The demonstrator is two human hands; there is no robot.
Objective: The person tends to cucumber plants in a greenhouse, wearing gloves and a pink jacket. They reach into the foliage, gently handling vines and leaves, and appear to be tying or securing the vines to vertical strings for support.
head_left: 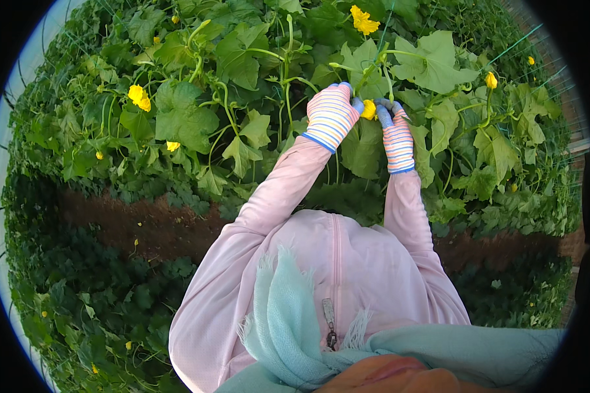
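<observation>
Both my hands wear striped knit gloves with grey-blue fingertips and are raised among the leaves of a climbing gourd vine. Between them is a yellow flower [368, 109]. At the flower's right side, the finger and thumb of my right hand [397, 132] pinch its edge. My left hand [330, 114] has its fingers bent beside a green vine stem [368, 71], its thumb close to the flower. Whether those left fingers grip the stem cannot be made out. A slender green stalk or young fruit [388, 83] hangs just above my right fingertips.
Broad leaves [430, 61] and more yellow blooms [365, 20] surround the hands. Green strings [516, 45] run through the vines at the right. Below the foliage lies a strip of brown soil [142, 223], with another plant row [93, 290] behind me. Pale sheeting [0, 191] curves along the left.
</observation>
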